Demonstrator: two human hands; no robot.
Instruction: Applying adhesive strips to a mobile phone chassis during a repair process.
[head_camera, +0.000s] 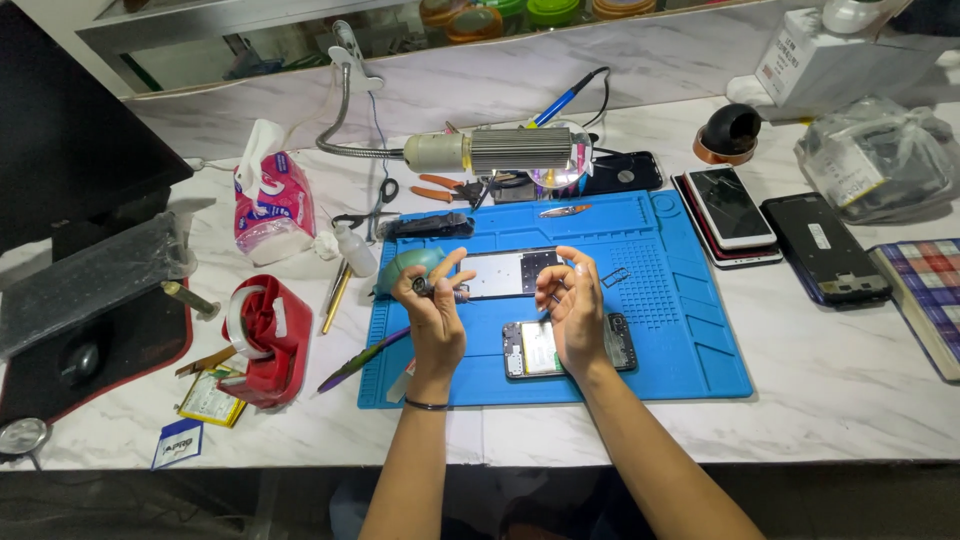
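Spreading across the middle of the white marble table (850, 400) is lying a blue work mat (680, 330), and at its centre the person's two hands are hovering above an opened phone (535, 350) that is resting face down, its insides showing, just below a bare metal phone frame (505, 272). The left hand (437, 318) is closing its thumb and fingers around a small dark screwdriver (440, 290), with the index finger sticking up free; the right hand (573, 310) is curling its fingers loosely together, seemingly pinching something too small to tell. At twelve o'clock from the hands a gooseneck lamp (500, 150) is leaning over the mat. At one o'clock, by the back wall, a white box (830, 65) with dark print on its side is standing, and beside it at two o'clock a crumpled clear plastic bag (880, 160) is sitting. At three o'clock two phones (730, 210) and a dark phone (825, 250) are lying side by side. At ten o'clock a pink-and-white tissue pack (272, 205) is standing with a tissue poking out. At nine o'clock a red tape dispenser (268, 335) is sitting, and at eight o'clock a yellow-labelled flat battery (210, 400) and a small blue-and-white card (178, 443) are lying near the table's front edge.
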